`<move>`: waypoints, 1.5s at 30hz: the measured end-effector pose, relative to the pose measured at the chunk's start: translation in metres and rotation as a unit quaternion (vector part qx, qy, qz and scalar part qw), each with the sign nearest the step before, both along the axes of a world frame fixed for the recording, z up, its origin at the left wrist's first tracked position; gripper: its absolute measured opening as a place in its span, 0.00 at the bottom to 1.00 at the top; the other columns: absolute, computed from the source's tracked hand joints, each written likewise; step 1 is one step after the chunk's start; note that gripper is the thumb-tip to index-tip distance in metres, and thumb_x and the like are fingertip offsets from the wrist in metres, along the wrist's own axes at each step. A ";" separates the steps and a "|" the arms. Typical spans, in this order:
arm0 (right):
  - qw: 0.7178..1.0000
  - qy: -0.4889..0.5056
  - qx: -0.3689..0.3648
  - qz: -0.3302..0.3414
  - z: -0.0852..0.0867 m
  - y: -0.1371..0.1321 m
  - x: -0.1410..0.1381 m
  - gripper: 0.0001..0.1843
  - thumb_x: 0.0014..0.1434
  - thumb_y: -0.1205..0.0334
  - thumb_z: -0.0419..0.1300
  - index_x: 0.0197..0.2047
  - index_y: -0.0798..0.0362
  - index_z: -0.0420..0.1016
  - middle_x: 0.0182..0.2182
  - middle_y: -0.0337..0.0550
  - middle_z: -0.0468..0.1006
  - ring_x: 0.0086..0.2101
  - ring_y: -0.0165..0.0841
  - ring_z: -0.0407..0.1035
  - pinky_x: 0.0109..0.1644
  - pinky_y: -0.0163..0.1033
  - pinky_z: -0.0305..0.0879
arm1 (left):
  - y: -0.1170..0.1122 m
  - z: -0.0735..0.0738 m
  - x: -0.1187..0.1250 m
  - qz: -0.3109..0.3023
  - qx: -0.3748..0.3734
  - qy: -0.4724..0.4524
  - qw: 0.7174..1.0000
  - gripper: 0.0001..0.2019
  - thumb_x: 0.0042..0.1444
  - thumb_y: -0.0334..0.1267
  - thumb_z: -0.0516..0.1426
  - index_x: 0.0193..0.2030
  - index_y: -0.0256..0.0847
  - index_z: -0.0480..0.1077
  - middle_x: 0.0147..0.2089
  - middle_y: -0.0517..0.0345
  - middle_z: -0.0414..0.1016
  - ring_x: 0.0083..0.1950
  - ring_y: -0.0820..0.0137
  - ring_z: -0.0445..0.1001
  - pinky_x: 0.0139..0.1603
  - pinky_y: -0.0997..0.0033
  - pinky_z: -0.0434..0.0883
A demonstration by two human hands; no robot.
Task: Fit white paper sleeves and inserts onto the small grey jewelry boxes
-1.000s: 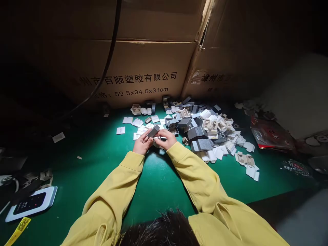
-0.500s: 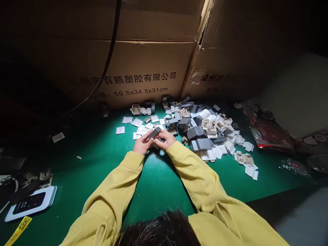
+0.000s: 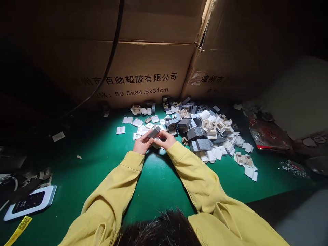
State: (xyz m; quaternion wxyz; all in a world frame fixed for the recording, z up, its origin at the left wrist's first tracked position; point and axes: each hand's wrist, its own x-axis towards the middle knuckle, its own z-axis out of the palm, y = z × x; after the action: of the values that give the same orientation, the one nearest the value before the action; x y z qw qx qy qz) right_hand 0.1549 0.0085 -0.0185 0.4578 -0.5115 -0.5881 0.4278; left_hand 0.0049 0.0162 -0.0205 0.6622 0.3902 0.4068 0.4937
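My left hand (image 3: 141, 144) and my right hand (image 3: 165, 139) meet above the green table (image 3: 102, 164), both in yellow sleeves. Together they pinch a small grey box (image 3: 154, 132), tilted with its far end raised. A bit of white card shows under my right fingers. Just beyond and to the right lies a heap of small grey boxes, white cards and beige inserts (image 3: 205, 133).
Big cardboard cartons (image 3: 143, 68) wall off the back of the table, with a black cable (image 3: 107, 65) hanging across them. A white device with a dark screen (image 3: 29, 203) and a yellow tag (image 3: 17, 230) lie at the left. A red packet (image 3: 270, 135) sits at the right.
The grey box between my hands has tipped down a little and my fingers have closed tighter round it. My arms have stayed in place.
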 end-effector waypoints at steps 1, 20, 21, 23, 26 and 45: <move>1.000 -0.003 0.004 0.005 0.000 0.000 0.001 0.14 0.48 0.52 0.64 0.33 0.52 0.71 0.30 0.38 0.74 0.31 0.31 0.67 0.41 0.40 0.67 | 0.000 0.000 0.000 0.000 0.000 0.001 1.000 0.39 0.35 0.50 0.73 0.57 0.39 0.75 0.56 0.44 0.77 0.55 0.53 0.76 0.54 0.56 0.74; 0.960 -0.222 0.168 0.008 0.000 0.000 -0.002 0.05 0.56 0.65 0.59 0.34 0.51 0.77 0.39 0.45 0.76 0.44 0.38 0.69 0.52 0.44 0.67 | -0.004 0.008 -0.001 -0.003 -0.013 0.018 1.000 0.40 0.35 0.50 0.73 0.58 0.37 0.74 0.53 0.43 0.79 0.51 0.55 0.77 0.51 0.59 0.75; 0.960 -0.220 0.171 -0.002 -0.002 0.000 -0.003 0.06 0.56 0.64 0.59 0.34 0.51 0.78 0.40 0.45 0.77 0.44 0.38 0.69 0.52 0.43 0.67 | -0.004 0.008 -0.001 -0.002 -0.013 0.016 1.000 0.40 0.36 0.51 0.72 0.58 0.37 0.74 0.53 0.43 0.78 0.52 0.55 0.77 0.51 0.58 0.75; 0.958 -0.219 0.182 -0.023 -0.006 -0.001 -0.004 0.07 0.56 0.62 0.59 0.37 0.51 0.78 0.40 0.46 0.78 0.44 0.38 0.70 0.52 0.43 0.67 | -0.003 0.008 -0.001 0.000 -0.010 0.011 1.000 0.40 0.36 0.51 0.72 0.57 0.37 0.74 0.54 0.43 0.78 0.53 0.54 0.76 0.53 0.58 0.74; 0.955 -0.224 0.187 -0.047 -0.010 -0.003 -0.006 0.12 0.58 0.58 0.59 0.44 0.51 0.78 0.40 0.46 0.80 0.43 0.38 0.71 0.52 0.43 0.68 | -0.002 0.007 -0.001 0.000 -0.007 0.004 1.000 0.38 0.37 0.51 0.72 0.57 0.38 0.74 0.55 0.44 0.77 0.54 0.55 0.76 0.54 0.58 0.73; 0.995 -0.030 0.045 -0.088 0.006 -0.020 -0.012 0.20 0.62 0.56 0.55 0.55 0.48 0.73 0.52 0.47 0.77 0.48 0.36 0.72 0.52 0.43 0.73 | 0.001 0.009 0.000 0.014 0.031 -0.088 0.996 0.32 0.42 0.54 0.69 0.54 0.41 0.75 0.54 0.46 0.78 0.58 0.56 0.74 0.58 0.58 0.71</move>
State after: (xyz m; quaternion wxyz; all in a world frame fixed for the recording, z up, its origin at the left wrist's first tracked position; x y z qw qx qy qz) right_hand 0.1429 -0.0119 -0.0124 0.4987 -0.5529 -0.5723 0.3435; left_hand 0.0053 0.0172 -0.0118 0.6760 0.3599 0.3372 0.5475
